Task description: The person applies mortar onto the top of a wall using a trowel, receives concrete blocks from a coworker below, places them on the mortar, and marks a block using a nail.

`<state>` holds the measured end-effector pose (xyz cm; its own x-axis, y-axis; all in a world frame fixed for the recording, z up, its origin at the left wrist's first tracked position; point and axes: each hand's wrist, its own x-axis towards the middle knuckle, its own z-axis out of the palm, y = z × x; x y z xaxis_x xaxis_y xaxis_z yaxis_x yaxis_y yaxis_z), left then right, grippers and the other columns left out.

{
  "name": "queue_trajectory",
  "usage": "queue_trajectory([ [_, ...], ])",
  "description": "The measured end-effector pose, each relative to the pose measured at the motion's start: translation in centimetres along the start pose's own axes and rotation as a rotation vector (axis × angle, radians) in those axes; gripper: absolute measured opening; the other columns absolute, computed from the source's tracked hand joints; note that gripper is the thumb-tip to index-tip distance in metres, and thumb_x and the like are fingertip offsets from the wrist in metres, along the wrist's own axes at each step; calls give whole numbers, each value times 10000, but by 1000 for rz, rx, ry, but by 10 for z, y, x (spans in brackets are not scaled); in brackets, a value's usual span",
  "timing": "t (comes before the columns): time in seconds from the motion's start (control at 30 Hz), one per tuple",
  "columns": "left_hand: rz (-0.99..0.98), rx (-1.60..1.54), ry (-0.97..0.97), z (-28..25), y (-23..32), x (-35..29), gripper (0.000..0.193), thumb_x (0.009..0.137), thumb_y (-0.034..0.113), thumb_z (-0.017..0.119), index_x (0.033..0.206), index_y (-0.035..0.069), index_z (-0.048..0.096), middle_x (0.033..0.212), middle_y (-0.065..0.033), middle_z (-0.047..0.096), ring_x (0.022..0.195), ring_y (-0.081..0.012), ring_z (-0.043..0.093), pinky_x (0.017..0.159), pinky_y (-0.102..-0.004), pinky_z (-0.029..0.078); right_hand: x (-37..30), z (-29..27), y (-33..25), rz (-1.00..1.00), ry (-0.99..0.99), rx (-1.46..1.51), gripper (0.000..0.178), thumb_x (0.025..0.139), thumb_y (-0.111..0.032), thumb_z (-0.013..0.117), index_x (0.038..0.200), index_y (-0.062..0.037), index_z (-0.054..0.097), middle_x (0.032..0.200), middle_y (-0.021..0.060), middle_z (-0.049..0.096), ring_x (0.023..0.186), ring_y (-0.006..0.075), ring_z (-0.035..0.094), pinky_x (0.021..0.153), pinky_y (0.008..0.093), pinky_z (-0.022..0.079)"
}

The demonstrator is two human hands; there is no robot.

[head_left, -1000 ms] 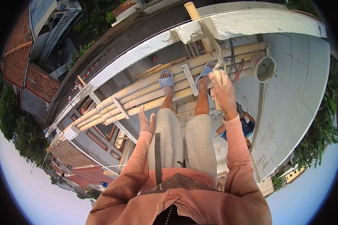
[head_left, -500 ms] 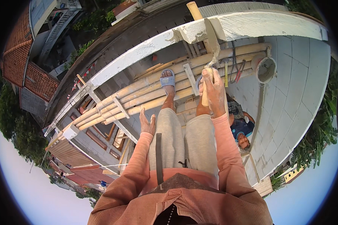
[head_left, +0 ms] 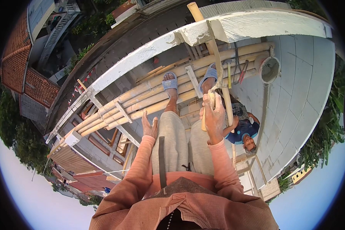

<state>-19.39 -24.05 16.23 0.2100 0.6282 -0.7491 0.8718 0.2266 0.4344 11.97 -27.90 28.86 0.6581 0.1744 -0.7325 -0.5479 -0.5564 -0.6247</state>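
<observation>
My right hand [head_left: 214, 117] is wrapped round the wooden handle of a trowel [head_left: 217, 61]. Its mortar-smeared blade points away from me and is seen nearly edge-on, the tip overlapping a notch in the white concrete beam [head_left: 142, 50]; whether it touches cannot be told. Empty, with fingers stretched out, my left hand [head_left: 150, 125] hangs beside my left knee. Right of the trowel, a round bucket [head_left: 270, 71] holds grey mortar.
My sandalled feet stand on lashed bamboo poles [head_left: 142, 105] high above ground. An upright bamboo pole [head_left: 195, 12] rises behind the beam. Another person [head_left: 243, 128] is below at right, beside a grey block wall [head_left: 291, 99]. Red-handled tools [head_left: 243, 73] lie near the bucket.
My right hand has drawn back toward me and slightly left with the trowel, whose blade has turned edge-on. My right foot now shows. The left hand has barely moved.
</observation>
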Motion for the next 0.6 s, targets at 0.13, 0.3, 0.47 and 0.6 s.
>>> queue_trajectory([
  [0.13, 56, 24, -8, 2, -11, 6, 700, 950, 291, 614, 1504, 10, 291, 1488, -259, 357, 1362, -404, 389, 1151, -457, 326, 33, 2, -10, -19, -80, -23, 458, 985, -375, 623, 1223, 11, 559, 729, 34, 574, 523, 82, 548, 465, 233, 447],
  [0.3, 14, 41, -19, -11, 1, 28, 680, 961, 339, 605, 1492, 21, 323, 1482, -252, 369, 1337, -406, 428, 1135, -462, 346, 57, -35, 0, -48, -130, -57, 466, 973, -389, 640, 1214, 6, 582, 744, 35, 595, 529, 80, 553, 489, 223, 455],
  [0.47, 10, -68, -11, -28, -8, 53, 726, 956, 390, 620, 1522, 68, 300, 1523, -232, 323, 1391, -424, 402, 1119, -510, 373, 14, -43, 16, -22, -49, -67, 517, 960, -391, 662, 1264, 20, 582, 681, 23, 572, 521, 76, 542, 469, 247, 453],
  [0.6, 18, 14, 4, -29, -23, 53, 676, 963, 365, 619, 1482, 28, 348, 1503, -242, 350, 1304, -401, 473, 1112, -463, 390, 18, -22, 27, -25, -172, -50, 575, 941, -438, 664, 1254, 39, 594, 650, 51, 609, 528, 95, 585, 478, 253, 467],
])
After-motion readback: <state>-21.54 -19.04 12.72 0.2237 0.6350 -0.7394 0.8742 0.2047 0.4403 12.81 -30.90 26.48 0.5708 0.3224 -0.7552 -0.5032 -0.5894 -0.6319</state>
